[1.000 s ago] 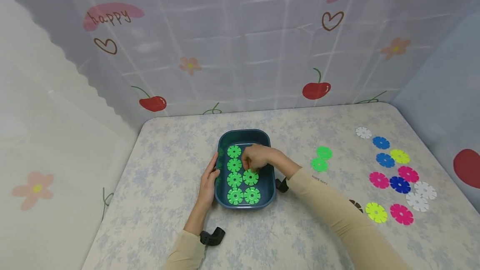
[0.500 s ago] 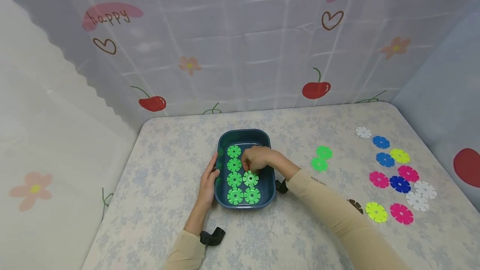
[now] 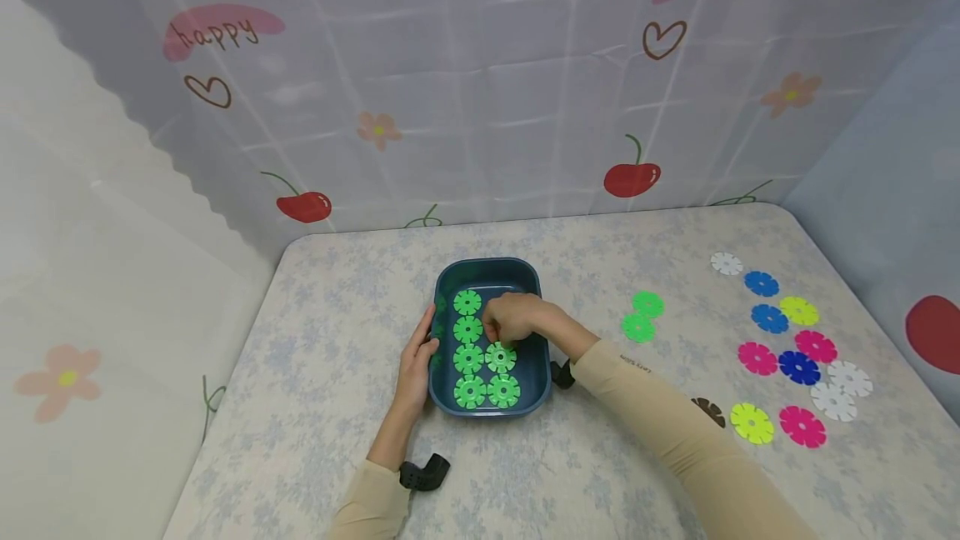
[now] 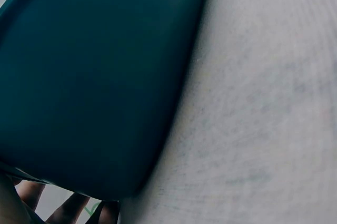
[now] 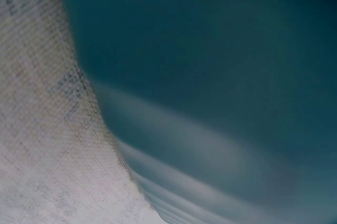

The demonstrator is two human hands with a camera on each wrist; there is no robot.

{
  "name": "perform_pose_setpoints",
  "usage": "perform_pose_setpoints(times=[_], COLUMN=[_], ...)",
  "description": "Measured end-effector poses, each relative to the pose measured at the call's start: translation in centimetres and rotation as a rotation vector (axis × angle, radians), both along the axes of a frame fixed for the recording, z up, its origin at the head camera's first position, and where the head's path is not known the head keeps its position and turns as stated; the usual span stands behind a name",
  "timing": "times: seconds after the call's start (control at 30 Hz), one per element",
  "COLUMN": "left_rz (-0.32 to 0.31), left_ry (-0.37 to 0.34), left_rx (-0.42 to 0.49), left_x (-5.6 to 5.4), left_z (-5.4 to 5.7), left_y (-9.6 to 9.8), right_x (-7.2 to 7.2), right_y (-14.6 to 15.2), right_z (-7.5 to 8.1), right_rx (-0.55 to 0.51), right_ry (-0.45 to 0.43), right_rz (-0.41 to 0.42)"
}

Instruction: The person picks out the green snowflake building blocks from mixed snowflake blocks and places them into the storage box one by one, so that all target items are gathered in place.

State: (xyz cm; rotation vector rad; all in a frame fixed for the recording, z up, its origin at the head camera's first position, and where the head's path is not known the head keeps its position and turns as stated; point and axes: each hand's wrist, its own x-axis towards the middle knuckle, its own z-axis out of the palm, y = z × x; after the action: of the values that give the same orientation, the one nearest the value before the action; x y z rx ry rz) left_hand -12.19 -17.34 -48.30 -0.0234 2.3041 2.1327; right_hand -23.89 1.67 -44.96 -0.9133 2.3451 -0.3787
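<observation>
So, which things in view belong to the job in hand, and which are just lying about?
Belongs to the job:
tray
green discs inside it
left hand, at its side
right hand, reaching into it
probably the two loose green discs

Apparently just lying about, to the right:
white discs
blue discs
yellow discs
pink discs
brown disc
</observation>
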Motion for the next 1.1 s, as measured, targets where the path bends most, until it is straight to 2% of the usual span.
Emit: perform_pose_setpoints(times=[0.4,0.47,0.63,0.8,0.93,1.1], left_rz=[-0.002,0.001,0.019,0.041,0.040,0.012], left_ry=[0.011,0.010,0.012,0.044,0.040,0.009], left_rx=[-0.010,-0.001,-0.002,-0.041,-0.028,-0.012], left_x=[-0.1,-0.3,-1.0,-1.1,-1.1,-0.4], left_z=[0.0,-0.7,-2.9,-3.4,-3.3,-0.9], left_y=[0.0,-0.2,-0.5,-0.5,-0.5,-0.1], right_x=[0.2,0.1,0.0,-0.3,-0.7,-1.4], right_y=[-0.1,0.0,0.6,2.8,5.8,10.4], right_z=[0.0,0.1,1.1,2.9,4.0,4.6], right_rx=[0.014,0.004,-0.124,-0.316,-0.470,-0.586], right_ry=[0.035,0.030,-0.033,-0.088,-0.152,-0.208], right_rz=[-0.005,-0.004,0.012,0.037,0.003,-0.144])
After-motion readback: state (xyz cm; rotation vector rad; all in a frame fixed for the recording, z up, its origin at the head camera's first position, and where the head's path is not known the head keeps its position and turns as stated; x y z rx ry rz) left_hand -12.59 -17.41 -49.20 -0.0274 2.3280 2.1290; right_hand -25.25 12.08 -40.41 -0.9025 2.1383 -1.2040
